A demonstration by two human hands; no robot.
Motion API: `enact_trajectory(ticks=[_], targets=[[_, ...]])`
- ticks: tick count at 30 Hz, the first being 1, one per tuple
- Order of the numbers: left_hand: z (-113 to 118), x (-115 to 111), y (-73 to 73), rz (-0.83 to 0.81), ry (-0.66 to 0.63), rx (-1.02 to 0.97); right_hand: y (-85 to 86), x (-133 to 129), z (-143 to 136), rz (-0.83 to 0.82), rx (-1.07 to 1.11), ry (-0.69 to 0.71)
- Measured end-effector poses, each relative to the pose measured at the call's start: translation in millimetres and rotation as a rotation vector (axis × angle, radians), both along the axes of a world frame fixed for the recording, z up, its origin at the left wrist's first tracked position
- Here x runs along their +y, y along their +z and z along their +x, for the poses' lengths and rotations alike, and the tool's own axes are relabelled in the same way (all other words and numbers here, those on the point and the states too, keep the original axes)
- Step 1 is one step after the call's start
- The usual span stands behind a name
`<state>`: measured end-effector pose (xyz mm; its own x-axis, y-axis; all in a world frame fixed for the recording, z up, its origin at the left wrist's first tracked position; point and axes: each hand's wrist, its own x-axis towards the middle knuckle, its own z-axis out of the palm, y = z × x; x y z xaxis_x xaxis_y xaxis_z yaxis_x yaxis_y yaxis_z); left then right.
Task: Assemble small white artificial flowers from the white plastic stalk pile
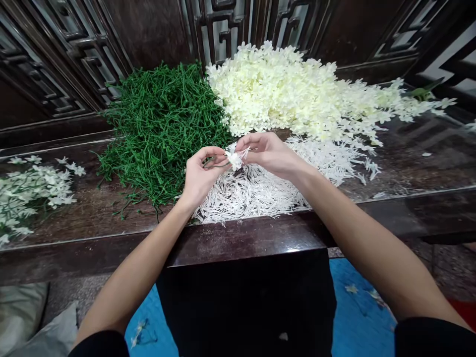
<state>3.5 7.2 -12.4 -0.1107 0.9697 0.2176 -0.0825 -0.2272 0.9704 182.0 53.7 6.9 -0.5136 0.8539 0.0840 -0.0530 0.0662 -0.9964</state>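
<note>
My left hand (201, 173) pinches a thin green stem (219, 164) above the dark wooden table (409, 168). My right hand (266, 151) grips a small cream flower (235, 158) at the tip of that stem. Both hands meet over a flat heap of white plastic stamen pieces (253, 193). Behind my left hand lies a big pile of green stems (163, 124). Behind my right hand rises a large pile of cream petals (297, 94).
A smaller group of finished white flower sprigs (29, 191) lies at the table's left end. Carved dark wooden screens (74, 54) stand behind the table. A blue mat (357, 307) with a few fallen flowers covers the floor below, and grey cushions (26, 322) sit at the lower left.
</note>
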Motion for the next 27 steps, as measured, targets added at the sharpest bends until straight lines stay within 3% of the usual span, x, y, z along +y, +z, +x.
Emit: enact_trajectory(ticks=[4, 10, 17, 22, 27], targets=[[0.8, -0.5, 0.0, -0.044, 0.004, -0.04, -0.1, -0.3, 0.1, 0.025, -0.031, -0.004], [0.5, -2.6, 4.0, -0.133, 0.025, -0.169, 4.6, 2.7, 10.4, 0.38, -0.316, -0.169], [-1.2, -1.8, 6.3, -0.178, 0.06, -0.208, 4.5, 3.2, 11.1, 0.39, -0.51, -0.197], [-1.9, -1.5, 7.8, -0.19, 0.048, -0.239, 5.2, 4.7, 15.1, 0.409, -0.546, -0.167], [-2.4, -1.1, 8.2, -0.189, 0.051, -0.253, 3.8, 2.8, 16.4, 0.459, -0.665, -0.021]])
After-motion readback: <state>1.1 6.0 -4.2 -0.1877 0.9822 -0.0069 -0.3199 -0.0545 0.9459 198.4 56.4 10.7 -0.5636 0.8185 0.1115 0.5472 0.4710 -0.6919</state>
